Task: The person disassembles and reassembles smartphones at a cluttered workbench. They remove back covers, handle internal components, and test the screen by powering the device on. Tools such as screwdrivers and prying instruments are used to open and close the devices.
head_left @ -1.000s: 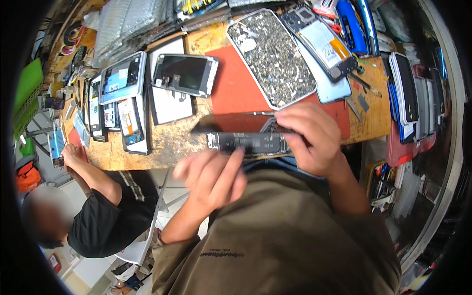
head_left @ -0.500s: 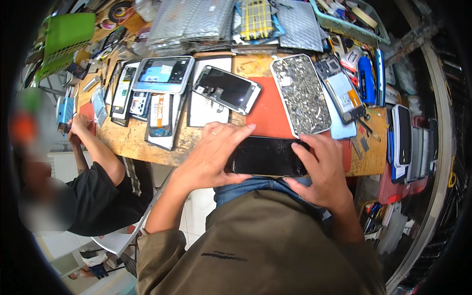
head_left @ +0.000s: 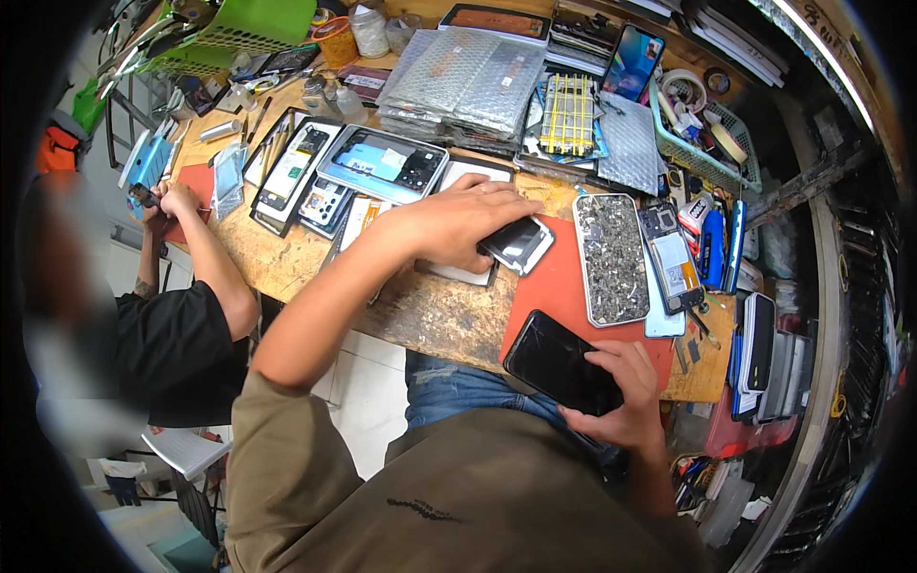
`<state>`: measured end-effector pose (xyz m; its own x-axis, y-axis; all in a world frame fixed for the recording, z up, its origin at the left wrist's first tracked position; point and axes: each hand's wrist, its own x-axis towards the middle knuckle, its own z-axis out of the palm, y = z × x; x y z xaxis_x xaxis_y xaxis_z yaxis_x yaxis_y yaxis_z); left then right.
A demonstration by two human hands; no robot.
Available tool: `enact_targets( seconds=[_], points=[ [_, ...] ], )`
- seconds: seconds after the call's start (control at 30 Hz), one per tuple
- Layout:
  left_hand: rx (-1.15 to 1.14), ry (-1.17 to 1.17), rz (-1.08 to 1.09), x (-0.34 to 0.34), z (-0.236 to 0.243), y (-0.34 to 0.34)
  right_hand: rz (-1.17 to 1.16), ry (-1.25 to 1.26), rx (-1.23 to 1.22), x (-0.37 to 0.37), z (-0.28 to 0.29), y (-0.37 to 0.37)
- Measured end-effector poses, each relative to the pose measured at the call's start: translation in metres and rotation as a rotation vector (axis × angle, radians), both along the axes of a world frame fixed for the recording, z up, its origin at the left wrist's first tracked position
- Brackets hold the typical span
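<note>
Your right hand (head_left: pixel 629 393) alone now grips the black phone (head_left: pixel 554 361), over the near edge of the red mat (head_left: pixel 556 288); half a second ago both hands held it. Your left hand (head_left: pixel 468 222) has moved to the loose screen (head_left: pixel 522 246) at the mat's left edge, covering part (whether gripping, I cannot tell).
</note>
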<state>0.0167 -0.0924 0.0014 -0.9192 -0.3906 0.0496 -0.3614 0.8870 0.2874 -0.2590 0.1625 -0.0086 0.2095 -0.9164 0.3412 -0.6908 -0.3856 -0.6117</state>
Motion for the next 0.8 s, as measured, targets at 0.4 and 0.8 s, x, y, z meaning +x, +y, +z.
enact_targets(
  seconds=[0.4,0.8],
  points=[
    [-0.068,0.127,-0.379,-0.053,-0.016,0.073,-0.442,-0.542,0.084,-0.051,-0.022,0.037],
    [-0.257,0.197,1.034,0.020,-0.029,0.113,-0.242,-0.167,0.041,-0.008,0.005,-0.026]
  ],
)
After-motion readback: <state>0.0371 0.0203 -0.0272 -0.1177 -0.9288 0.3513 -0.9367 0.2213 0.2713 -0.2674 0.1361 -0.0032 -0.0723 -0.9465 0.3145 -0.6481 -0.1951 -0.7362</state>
